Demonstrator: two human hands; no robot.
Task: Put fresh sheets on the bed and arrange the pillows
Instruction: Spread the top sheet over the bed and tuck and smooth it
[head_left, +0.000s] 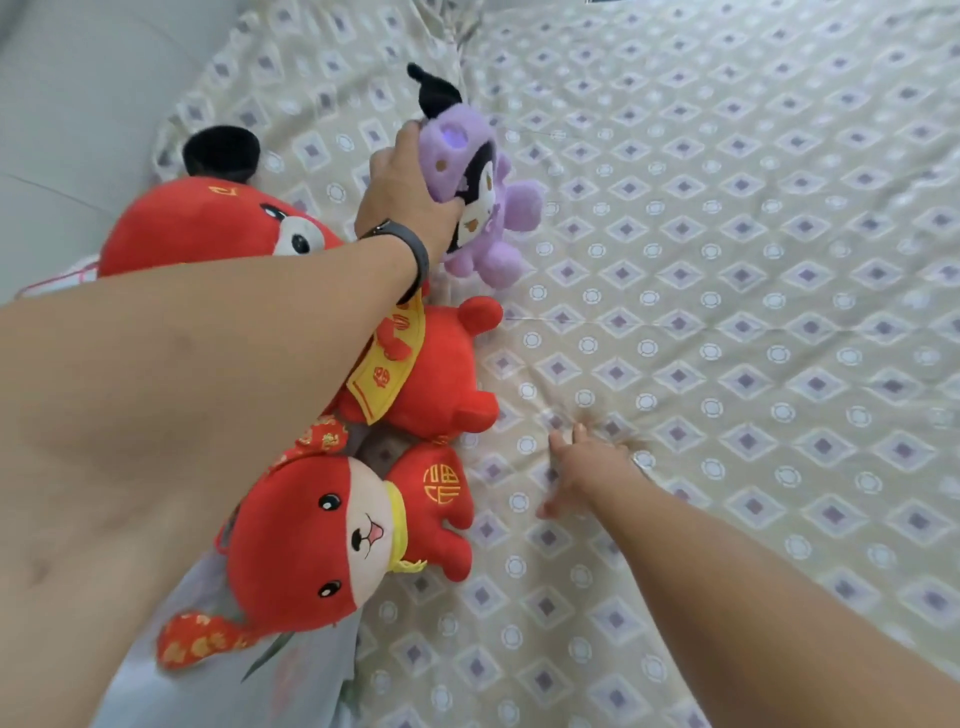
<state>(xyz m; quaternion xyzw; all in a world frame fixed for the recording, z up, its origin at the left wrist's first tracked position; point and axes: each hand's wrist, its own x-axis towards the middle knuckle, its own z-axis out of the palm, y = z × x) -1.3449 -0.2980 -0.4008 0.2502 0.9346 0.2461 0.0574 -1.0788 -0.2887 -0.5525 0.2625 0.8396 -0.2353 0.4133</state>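
Beige diamond-patterned cotton bedsheet fills my head view, spread flat. At eleven o'clock my left hand curls around a purple plush doll, likely clearing it aside. At six o'clock my right hand presses spread fingers into the sheet, which puckers beneath them, probably bracing me.

A pale grey padded surface, perhaps a headboard or wall panel, fills the upper left corner under soft, even light
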